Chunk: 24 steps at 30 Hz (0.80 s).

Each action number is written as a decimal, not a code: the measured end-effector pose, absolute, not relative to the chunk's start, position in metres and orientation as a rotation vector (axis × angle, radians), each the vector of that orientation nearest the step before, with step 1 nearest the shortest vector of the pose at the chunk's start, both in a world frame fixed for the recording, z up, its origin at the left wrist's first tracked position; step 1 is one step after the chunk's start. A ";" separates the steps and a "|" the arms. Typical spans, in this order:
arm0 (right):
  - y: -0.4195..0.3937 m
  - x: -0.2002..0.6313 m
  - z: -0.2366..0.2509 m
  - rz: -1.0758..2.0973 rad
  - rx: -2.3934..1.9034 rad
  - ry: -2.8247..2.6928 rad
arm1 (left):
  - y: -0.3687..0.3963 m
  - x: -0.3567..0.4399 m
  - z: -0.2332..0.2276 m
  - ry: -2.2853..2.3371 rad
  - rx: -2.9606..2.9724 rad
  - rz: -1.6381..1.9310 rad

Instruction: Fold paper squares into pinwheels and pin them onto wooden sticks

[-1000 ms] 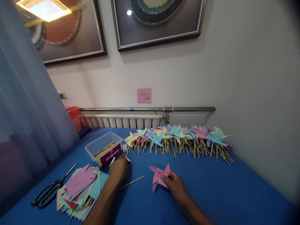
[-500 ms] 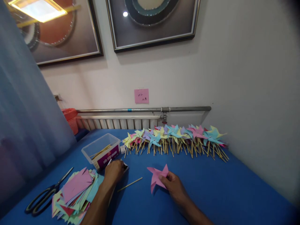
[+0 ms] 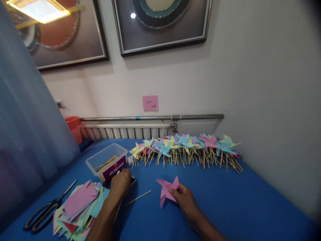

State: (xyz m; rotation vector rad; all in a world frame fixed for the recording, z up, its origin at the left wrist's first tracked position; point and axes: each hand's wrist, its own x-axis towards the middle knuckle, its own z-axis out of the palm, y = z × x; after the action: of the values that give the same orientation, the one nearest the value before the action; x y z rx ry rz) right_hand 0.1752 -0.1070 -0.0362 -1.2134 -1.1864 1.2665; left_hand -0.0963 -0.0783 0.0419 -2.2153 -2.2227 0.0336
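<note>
Between the thumb and fingers of my right hand (image 3: 185, 199) is a pink paper pinwheel (image 3: 167, 190), its blades folded in to the middle. My left hand (image 3: 121, 182) reaches down into a small dark box (image 3: 133, 180) beside the clear tub, fingers bent and their tips hidden. Whether anything is pinched there does not show. A single wooden stick (image 3: 137, 198) lies on the blue table (image 3: 225, 204) between my two hands. Left of my left forearm is a pile of cut coloured paper sheets (image 3: 80, 202), a pink one on top.
A clear plastic tub (image 3: 91, 164) with wooden sticks stands behind my left hand. Black-handled scissors (image 3: 50, 209) lie at the far left. Finished pinwheels (image 3: 185, 142) on sticks line the table's back edge, near the wall pipe (image 3: 150, 118). A curtain (image 3: 30, 117) hangs at the left.
The whole view has shifted very slightly. My left hand stays at the small box with a small change in its fingers; my right hand keeps holding the pink pinwheel.
</note>
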 end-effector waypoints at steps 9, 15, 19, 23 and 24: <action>-0.110 0.177 -0.035 1.261 -1.211 -1.187 | -0.077 -0.092 0.038 -2.253 -2.218 -0.147; -0.110 0.175 -0.032 1.272 -1.207 -1.147 | -0.091 -0.052 0.028 -2.084 -2.545 -0.276; -0.111 0.173 -0.031 1.280 -1.194 -1.107 | -0.105 -0.026 0.020 -1.916 -2.753 -0.215; -0.113 0.172 -0.031 1.271 -1.195 -1.080 | -0.111 -0.019 0.014 -1.822 -2.913 -0.529; -0.113 0.173 -0.031 1.274 -1.190 -1.075 | -0.111 -0.019 0.013 -1.797 -2.950 -0.648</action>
State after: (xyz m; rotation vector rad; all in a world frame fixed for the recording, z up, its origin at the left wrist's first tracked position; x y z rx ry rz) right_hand 0.1725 -0.1132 -0.0315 -1.1903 -1.0749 1.2737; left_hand -0.0189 -0.1106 0.0130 -2.9495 -1.7969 -0.6477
